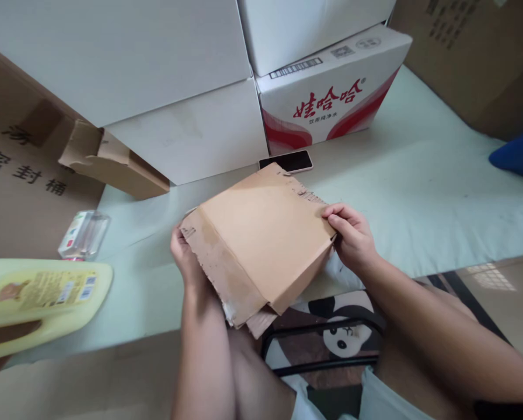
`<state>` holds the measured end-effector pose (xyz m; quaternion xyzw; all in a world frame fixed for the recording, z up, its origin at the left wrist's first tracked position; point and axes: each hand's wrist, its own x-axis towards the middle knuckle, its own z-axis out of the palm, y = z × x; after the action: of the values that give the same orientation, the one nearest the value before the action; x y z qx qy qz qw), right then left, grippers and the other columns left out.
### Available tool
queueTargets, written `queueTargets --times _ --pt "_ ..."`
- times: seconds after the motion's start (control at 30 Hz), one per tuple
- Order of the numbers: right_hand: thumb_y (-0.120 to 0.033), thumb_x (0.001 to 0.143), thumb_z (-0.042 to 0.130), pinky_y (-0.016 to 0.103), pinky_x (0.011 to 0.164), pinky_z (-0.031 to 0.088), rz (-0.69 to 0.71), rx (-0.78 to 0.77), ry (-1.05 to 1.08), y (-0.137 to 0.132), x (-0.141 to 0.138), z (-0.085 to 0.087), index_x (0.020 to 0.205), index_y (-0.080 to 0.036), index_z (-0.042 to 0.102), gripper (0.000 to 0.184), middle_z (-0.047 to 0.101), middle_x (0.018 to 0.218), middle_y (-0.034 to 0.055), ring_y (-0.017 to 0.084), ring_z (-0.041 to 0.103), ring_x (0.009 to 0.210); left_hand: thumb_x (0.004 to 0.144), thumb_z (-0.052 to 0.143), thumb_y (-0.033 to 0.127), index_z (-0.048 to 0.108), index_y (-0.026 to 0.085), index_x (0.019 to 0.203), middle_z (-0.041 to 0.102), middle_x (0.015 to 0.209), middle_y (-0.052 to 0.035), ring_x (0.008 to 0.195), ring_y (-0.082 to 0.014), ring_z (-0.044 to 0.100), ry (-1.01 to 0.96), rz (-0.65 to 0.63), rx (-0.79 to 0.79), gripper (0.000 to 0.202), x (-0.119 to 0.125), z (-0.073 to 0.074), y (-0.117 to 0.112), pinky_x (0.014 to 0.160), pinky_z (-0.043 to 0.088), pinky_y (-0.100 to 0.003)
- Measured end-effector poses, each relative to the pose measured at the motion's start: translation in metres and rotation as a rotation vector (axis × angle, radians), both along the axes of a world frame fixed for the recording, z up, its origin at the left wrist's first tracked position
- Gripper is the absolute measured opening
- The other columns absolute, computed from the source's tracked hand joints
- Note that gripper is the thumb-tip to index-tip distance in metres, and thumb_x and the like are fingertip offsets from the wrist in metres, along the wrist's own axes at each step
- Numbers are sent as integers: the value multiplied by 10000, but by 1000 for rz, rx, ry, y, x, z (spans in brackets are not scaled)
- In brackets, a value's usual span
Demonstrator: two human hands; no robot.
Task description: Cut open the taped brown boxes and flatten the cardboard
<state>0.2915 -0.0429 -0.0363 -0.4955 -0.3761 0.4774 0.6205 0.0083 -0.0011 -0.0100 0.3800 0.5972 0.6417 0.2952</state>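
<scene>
A small brown cardboard box (261, 227), torn and ragged along its flaps, is held tilted above the front edge of the covered table. My left hand (183, 251) grips its left corner, with the fingers mostly hidden behind the torn flap. At the right corner, my right hand (349, 230) pinches the cardboard between thumb and fingers. A phone (293, 161) with a dark screen lies flat just beyond the box's far corner.
White cartons (191, 134) and a red-and-white water carton (331, 99) stand at the back. To the left are another brown cardboard piece (130, 172), a clear bottle (84, 234) and a yellow jug (46, 297). A blue object (518, 154) sits at right.
</scene>
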Motion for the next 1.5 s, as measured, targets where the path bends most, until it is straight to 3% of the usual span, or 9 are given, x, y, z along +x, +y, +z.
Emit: queueTargets --times 0.1,0.23,0.5,0.67,0.9,1.2,1.33,1.4,1.5 --pt "-365 758 653 299 608 330 -16 -13 18 0 -1 -1 776 -236 622 134 536 716 -14 144 427 636 626 769 294 658 193 900 695 852 -5 718 -129 618 -60 79 -97 312 -1 1 1 642 488 -223" --pt "-396 790 644 295 600 356 -42 -1 -21 2 -3 -4 809 -244 597 160 525 736 -11 151 436 648 647 663 207 609 197 824 694 835 -10 742 -126 648 -209 151 -84 186 -1 2 5 639 480 -206" --pt "-391 867 596 316 708 430 118 -24 -218 -1 -5 -2 935 -247 634 164 622 904 18 172 520 783 658 691 437 660 194 868 709 1021 -50 663 -107 608 -307 -49 -197 322 10 10 1 508 402 -199" --pt "-284 811 574 355 822 459 193 -10 -223 -3 -2 -2 1008 -262 640 209 646 1087 31 201 572 940 579 756 378 688 200 937 637 762 13 564 -90 533 -197 -86 -292 405 8 6 0 498 368 -196" --pt "-335 854 598 329 704 461 200 -33 -255 -2 -2 4 1034 -248 613 201 624 889 12 166 551 742 619 768 354 712 221 993 698 908 -38 755 -139 643 -155 -80 -318 401 6 0 2 584 454 -200" --pt "-416 875 633 296 633 425 180 13 -302 1 -4 -1 1002 -232 607 225 574 787 -9 142 513 663 604 782 345 706 206 1034 676 832 -13 611 -96 558 -192 -63 -330 459 10 3 1 530 437 -192" --pt "-427 882 613 298 615 412 174 12 -318 1 -5 -2 994 -233 609 224 555 748 -16 144 500 641 640 776 318 716 214 1031 727 1051 -84 935 -197 694 -168 -81 -272 409 8 1 1 767 547 -270" --pt "-414 884 604 301 615 412 177 8 -324 0 -5 -1 992 -235 612 209 556 746 -16 145 496 638 655 771 293 717 216 1041 717 1181 -115 1127 -244 678 -162 -94 -229 397 7 -1 1 938 536 -322" --pt "-366 877 592 318 661 440 177 3 -320 -2 -5 0 1004 -243 617 178 614 839 5 161 540 705 673 757 282 715 215 1048 704 1241 -131 1231 -273 643 -153 -102 -208 383 5 -2 1 1041 499 -368"
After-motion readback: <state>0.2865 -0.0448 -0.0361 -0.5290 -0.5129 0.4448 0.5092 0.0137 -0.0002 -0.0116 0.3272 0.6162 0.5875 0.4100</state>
